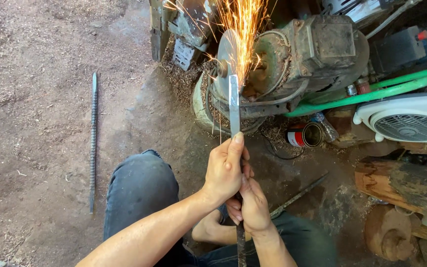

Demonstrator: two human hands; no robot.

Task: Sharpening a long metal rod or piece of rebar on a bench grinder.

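A long flat metal blade (234,105) points away from me, its far end pressed against the spinning wheel of a bench grinder (292,59). Orange sparks (240,29) fly up from the contact point. My left hand (225,170) grips the blade's near part, thumb stretched along it. Just below, my right hand (253,207) is wrapped around the dark handle end. Both hands sit above my knees in dark trousers (142,190).
A ribbed steel bar (93,141) lies on the dirt floor at left. An open tin can (306,136) lies near the grinder. At right are a green hose (371,94), a white fan (411,118) and wooden logs (401,185). A thin rod (300,195) lies by my right leg.
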